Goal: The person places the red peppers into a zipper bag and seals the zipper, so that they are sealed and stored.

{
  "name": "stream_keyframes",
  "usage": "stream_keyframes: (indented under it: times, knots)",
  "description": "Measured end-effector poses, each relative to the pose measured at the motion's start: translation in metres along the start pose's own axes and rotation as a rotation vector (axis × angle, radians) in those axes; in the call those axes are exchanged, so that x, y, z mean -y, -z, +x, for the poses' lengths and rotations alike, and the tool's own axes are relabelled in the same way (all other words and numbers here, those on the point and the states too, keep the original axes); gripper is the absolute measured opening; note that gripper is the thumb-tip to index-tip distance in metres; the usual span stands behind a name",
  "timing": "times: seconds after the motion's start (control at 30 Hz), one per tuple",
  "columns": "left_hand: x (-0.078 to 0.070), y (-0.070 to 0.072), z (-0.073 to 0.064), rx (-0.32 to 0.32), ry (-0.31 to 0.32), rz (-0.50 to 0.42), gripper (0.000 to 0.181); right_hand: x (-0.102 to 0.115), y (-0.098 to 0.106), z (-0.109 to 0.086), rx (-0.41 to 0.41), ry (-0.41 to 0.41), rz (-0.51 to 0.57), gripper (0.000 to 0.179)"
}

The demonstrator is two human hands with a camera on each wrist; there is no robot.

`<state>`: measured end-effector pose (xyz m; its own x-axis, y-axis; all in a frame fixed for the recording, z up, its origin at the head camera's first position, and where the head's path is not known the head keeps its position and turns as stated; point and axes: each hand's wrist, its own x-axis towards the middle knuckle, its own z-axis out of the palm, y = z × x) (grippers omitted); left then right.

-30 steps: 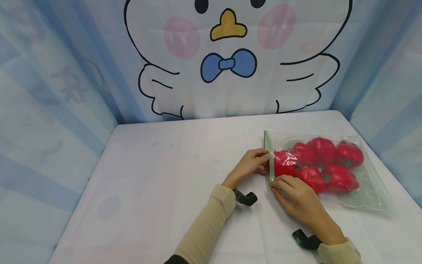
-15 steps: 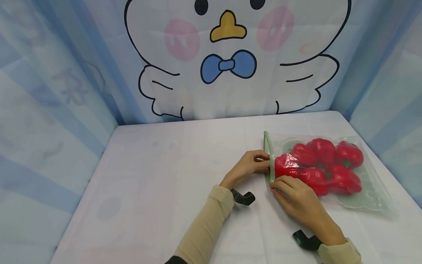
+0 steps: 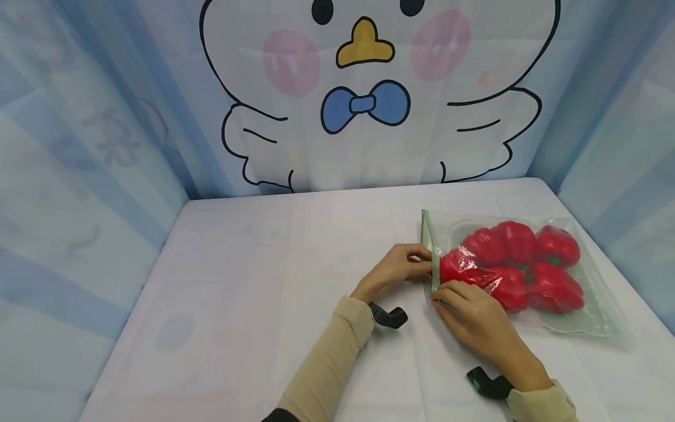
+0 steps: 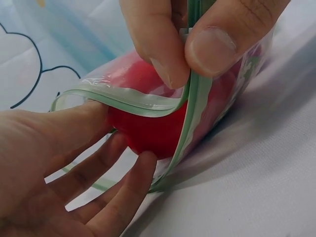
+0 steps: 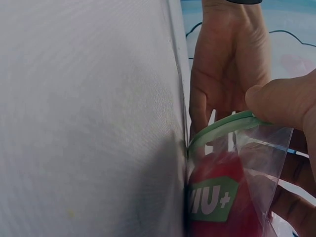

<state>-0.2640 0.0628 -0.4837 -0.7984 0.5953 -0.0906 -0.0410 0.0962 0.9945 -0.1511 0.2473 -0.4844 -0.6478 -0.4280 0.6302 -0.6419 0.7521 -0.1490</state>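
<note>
A clear zip bag [image 3: 596,310] with a green seal lies on its side at the table's right, holding several red bell peppers [image 3: 556,246]. My right hand [image 3: 474,319] pinches the near corner of the mouth; in the left wrist view its thumb [image 4: 215,47] and finger press the green strip [image 4: 192,116]. My left hand [image 3: 398,269] reaches into the gaping mouth, its loosely spread fingers [image 4: 133,185] touching the nearest pepper [image 4: 153,133]. In the right wrist view, the left palm [image 5: 227,64] faces the mouth, behind the bag's rim [image 5: 222,126].
The white-covered table [image 3: 237,305] extends left of the bag. A patterned cloth backdrop [image 3: 369,152] hangs behind it, with blue cloth walls [image 3: 95,234] at the sides. Dark wrist devices [image 3: 390,316] sit under both wrists.
The nearest pepper and the near row have shifted slightly right, deeper into the bag. My left hand has moved slightly down along the mouth; my right hand has stayed put.
</note>
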Motion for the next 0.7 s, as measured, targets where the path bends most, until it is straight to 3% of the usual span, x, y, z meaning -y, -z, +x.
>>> stream_keyframes:
  times: [0.23, 0.4, 0.7]
  knots:
    - [0.0033, -0.0036, 0.0009, 0.021, 0.013, 0.008, 0.025, -0.0001, -0.0014, -0.0023, -0.001, 0.003, 0.009, 0.065]
    - [0.0022, -0.0062, 0.0019, 0.07, 0.013, -0.004, 0.03, -0.0009, -0.0009, -0.003, 0.001, 0.004, 0.002, 0.066]
    - [0.0018, -0.0063, 0.0023, 0.157, -0.043, 0.057, 0.038, -0.0016, -0.0014, 0.0, -0.007, 0.012, 0.009, 0.065]
